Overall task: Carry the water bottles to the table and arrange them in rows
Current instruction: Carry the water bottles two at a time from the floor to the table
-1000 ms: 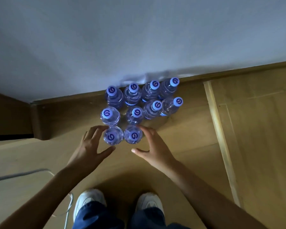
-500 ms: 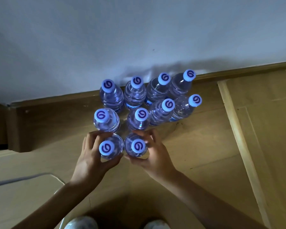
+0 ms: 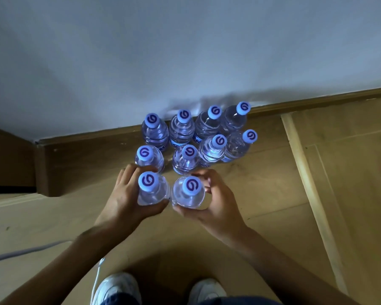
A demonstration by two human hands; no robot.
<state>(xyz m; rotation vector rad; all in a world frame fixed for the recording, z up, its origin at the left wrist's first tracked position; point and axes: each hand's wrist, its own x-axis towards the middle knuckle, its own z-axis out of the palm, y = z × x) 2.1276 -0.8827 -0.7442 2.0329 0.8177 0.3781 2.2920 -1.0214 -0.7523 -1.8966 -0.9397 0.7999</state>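
Observation:
Several clear water bottles with pale blue caps stand on the wooden floor [image 3: 262, 190] against the white wall, in two rows [image 3: 207, 133]. My left hand [image 3: 125, 199] grips the near left bottle [image 3: 151, 190] round its body. My right hand [image 3: 216, 201] grips the near right bottle [image 3: 188, 193] the same way. Both held bottles are upright, side by side, a little nearer to me than the standing group. The table is not in view.
A brown skirting board [image 3: 92, 146] runs along the wall, with a dark step or recess [image 3: 9, 164] at the left. A white cable [image 3: 97, 280] lies on the floor near my white shoes [image 3: 117, 289]. A pale wooden strip [image 3: 310, 199] crosses the floor at the right.
My hands went from spread beside the two front bottles to gripping them. Both bottles now sit nearer to me, apart from the group.

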